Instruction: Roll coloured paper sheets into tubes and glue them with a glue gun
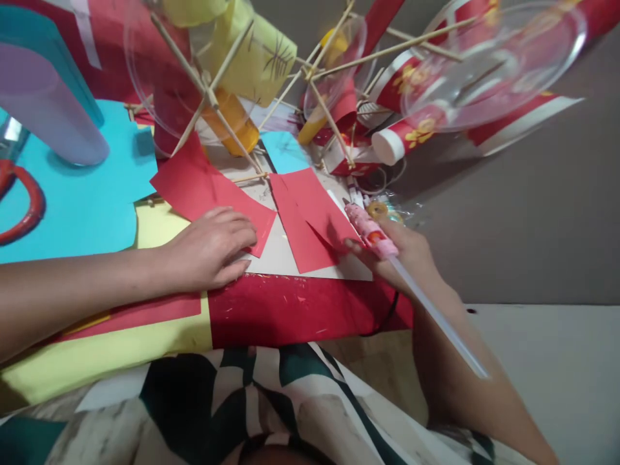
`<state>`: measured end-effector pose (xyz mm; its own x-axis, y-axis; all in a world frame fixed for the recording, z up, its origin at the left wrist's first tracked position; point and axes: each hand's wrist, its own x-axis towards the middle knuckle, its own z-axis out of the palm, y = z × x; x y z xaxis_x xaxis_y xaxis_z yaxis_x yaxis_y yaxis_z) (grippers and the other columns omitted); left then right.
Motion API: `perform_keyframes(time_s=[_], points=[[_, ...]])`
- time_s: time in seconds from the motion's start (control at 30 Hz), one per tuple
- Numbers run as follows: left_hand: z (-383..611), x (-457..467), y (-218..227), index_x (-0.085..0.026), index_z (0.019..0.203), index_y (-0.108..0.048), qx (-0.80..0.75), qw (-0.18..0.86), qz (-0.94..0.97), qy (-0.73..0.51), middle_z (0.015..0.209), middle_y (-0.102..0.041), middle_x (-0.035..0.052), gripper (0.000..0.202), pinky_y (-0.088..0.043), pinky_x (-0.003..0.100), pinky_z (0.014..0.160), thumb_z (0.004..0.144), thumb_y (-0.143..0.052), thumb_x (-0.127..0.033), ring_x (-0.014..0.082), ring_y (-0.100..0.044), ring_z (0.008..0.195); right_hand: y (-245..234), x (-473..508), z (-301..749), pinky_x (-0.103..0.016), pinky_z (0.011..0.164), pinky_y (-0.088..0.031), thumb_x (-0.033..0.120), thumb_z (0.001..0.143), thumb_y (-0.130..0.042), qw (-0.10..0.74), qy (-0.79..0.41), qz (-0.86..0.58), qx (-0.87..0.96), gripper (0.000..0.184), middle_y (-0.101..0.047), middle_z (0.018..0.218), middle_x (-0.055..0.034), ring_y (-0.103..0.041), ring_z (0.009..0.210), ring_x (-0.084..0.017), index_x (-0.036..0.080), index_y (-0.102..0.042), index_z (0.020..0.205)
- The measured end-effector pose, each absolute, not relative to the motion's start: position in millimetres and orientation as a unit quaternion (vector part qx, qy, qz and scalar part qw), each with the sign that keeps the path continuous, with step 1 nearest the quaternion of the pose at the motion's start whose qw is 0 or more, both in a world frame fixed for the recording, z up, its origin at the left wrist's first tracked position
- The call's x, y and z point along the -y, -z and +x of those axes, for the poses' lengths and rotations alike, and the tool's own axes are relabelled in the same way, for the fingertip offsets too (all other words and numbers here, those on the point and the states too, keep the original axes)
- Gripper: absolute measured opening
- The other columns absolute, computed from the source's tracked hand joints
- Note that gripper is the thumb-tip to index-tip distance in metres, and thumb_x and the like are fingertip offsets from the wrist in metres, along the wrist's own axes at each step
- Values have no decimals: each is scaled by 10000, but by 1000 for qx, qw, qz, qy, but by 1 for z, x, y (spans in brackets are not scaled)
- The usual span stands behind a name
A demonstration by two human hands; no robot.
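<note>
My left hand [210, 248] lies on the table with its fingers curled loosely together, pressing down the lower corner of a red paper sheet [203, 184]. My right hand [404, 255] is closed round a pink glue gun [371, 229] with a long clear glue stick [436, 316] sticking out behind it toward me. The gun's tip rests at the right edge of a second red paper piece [307, 219], which lies on a pale board [276, 255].
Cyan paper [72, 200] and red-handled scissors [24, 206] lie at the left. A lilac paper roll [48, 103], yellow paper lanterns [256, 58] on a bamboo stick frame [208, 90], clear plastic plates [494, 64] and red printed rolls [411, 129] crowd the back. Tape rolls [382, 210] sit by my right hand.
</note>
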<state>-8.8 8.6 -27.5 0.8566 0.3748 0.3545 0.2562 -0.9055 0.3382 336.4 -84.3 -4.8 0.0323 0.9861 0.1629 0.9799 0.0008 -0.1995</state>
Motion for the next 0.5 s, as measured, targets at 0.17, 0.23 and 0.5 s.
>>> perform_keyframes(time_s=[0.17, 0.23, 0.5], points=[[-13, 6, 2, -182, 949, -661, -154, 145, 934, -287, 987, -751, 112, 120, -514, 402, 887, 899, -575, -248, 243, -694, 972, 9, 68, 352, -368, 666, -404, 470, 795, -661, 55, -4, -767, 639, 293, -708, 1018, -194, -622, 814, -288, 221, -567, 916], [-19, 15, -14, -163, 944, -660, -163, 148, 923, -315, 916, -756, 99, 120, -532, 355, 802, 914, -577, -246, 217, -707, 888, 12, 63, 356, -359, 634, -378, 461, 775, -672, 60, -1, -776, 628, 294, -700, 999, -182, -595, 764, -263, 231, -549, 911], [-69, 14, -50, -204, 717, -581, -391, 51, 863, -316, 674, -655, -30, 267, -441, 285, 584, 930, -592, -364, 121, -603, 607, 21, 65, 369, -311, 536, -367, 606, 777, -661, 127, -26, -739, 662, 372, -592, 712, -50, -496, 580, -172, 277, -487, 764]])
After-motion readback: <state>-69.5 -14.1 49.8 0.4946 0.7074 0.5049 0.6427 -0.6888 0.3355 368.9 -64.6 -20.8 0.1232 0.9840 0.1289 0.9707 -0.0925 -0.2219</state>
